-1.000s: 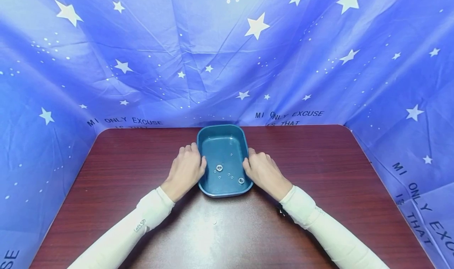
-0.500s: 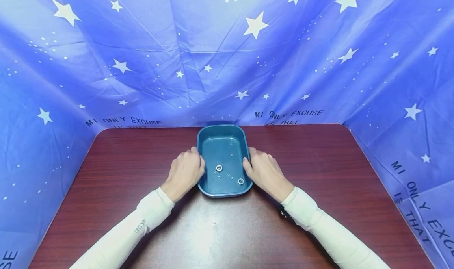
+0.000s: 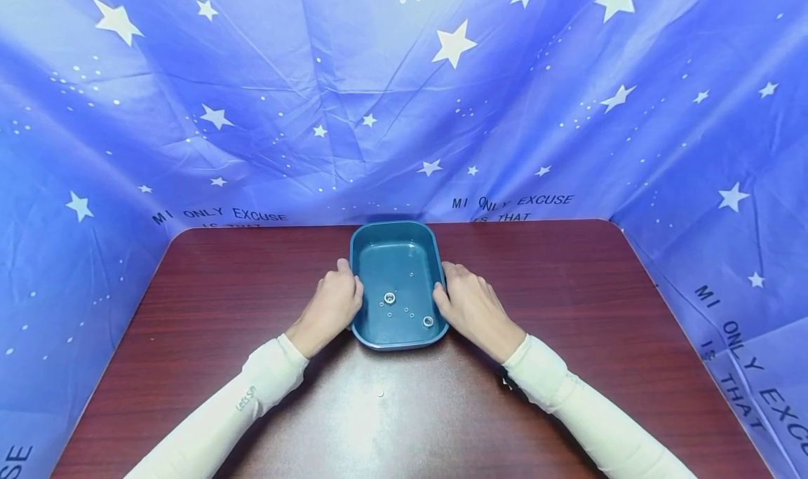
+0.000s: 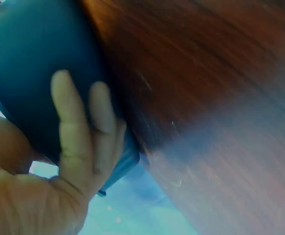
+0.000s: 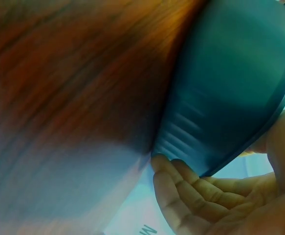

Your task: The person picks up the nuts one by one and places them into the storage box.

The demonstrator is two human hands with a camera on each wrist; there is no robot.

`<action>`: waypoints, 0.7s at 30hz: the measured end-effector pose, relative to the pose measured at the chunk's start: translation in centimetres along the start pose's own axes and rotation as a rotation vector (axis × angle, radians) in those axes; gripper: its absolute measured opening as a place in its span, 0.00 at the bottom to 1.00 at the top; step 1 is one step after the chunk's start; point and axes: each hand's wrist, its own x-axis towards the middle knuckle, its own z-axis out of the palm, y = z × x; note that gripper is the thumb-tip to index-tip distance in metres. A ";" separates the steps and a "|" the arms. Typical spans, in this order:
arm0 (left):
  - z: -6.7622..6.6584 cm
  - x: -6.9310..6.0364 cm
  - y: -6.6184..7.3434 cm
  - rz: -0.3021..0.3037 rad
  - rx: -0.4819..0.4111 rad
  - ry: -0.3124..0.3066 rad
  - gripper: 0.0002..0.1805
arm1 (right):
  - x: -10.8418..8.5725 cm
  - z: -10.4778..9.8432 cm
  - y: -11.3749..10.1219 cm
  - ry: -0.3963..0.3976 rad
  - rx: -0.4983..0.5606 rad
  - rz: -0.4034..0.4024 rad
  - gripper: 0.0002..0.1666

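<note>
A blue-green rectangular tray with rounded corners lies near the back middle of the table. On its floor are two larger silver rings, a left ring and a right ring, among several tiny ring-like pieces. My left hand holds the left wall, thumb at the rim. In the left wrist view, its fingers lie along the outer wall. The right hand grips the opposite side with its thumb over the rim. Its fingers touch the outer wall near a corner in the right wrist view.
The dark red wooden table spreads around the tray. A tiny pale round piece lies on it in front of the tray. Behind and at both sides hangs a blue cloth with white stars.
My left hand has shifted slightly along the tray's left side, and its finger positions differ a little. The tray and the rings inside stay almost where they were; the right hand barely moves.
</note>
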 end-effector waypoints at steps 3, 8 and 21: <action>0.4 0.2 -0.5 -0.030 -0.049 -0.004 0.11 | -0.1 0.1 0.1 -0.001 0.005 -0.001 0.20; 0.2 0.3 -0.4 -0.055 -0.090 -0.020 0.11 | -0.2 0.1 0.1 0.011 0.014 -0.007 0.23; 0.1 0.3 -0.7 -0.050 -0.152 -0.032 0.10 | -0.7 -0.3 -0.2 0.065 0.001 -0.047 0.27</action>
